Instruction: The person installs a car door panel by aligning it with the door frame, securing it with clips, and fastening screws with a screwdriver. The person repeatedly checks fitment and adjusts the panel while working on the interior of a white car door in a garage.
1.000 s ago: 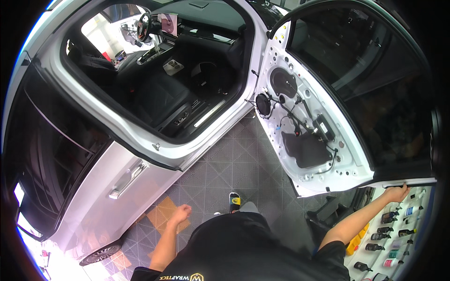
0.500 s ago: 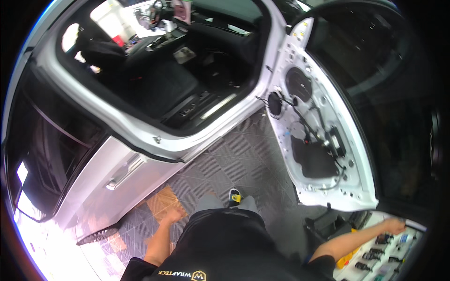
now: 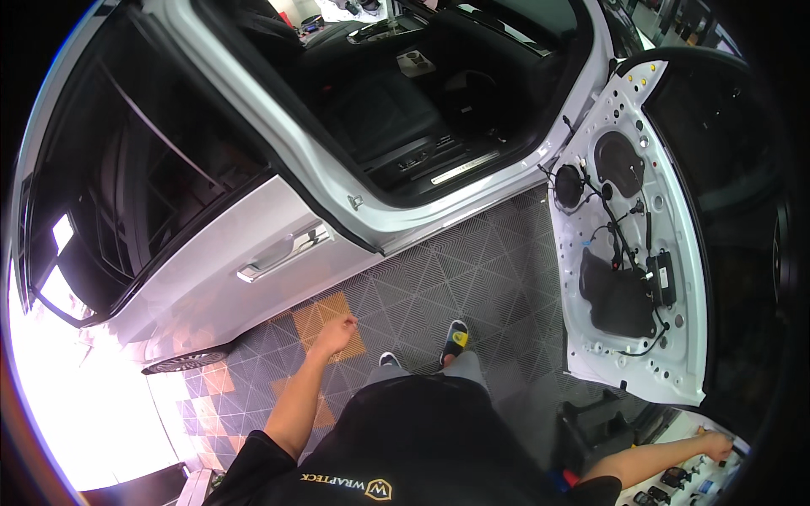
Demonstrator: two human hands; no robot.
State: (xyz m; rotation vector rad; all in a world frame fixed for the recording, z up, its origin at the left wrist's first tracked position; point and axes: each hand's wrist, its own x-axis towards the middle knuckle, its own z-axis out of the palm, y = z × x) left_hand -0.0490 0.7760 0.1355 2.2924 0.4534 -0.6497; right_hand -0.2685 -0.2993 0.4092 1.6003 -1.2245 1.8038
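Note:
My left hand (image 3: 338, 335) hangs over the tiled floor beside the white car's rear door (image 3: 232, 257). Its fingers are curled and I see nothing in them. At the lower right my right arm stretches out over a pale surface with several small dark tools on it. There my right hand (image 3: 716, 446) is closed near the surface's far edge; what it holds, if anything, is hidden. Beyond that hand the front door (image 3: 679, 312) stands swung open with its inner trim off, showing white metal, black wiring and a speaker opening.
Ahead is the car's front seat (image 3: 384, 114) above the door sill (image 3: 464, 169). A dark step stool or cart (image 3: 595, 430) stands between me and the tool surface (image 3: 688, 468). The grey floor (image 3: 439, 270) has orange tiles at the left. A rear wheel (image 3: 190, 361) shows there.
My view has shifted, so the car and front door sit farther right. My left hand has swung forward a little. The right arm remains stretched over the tools.

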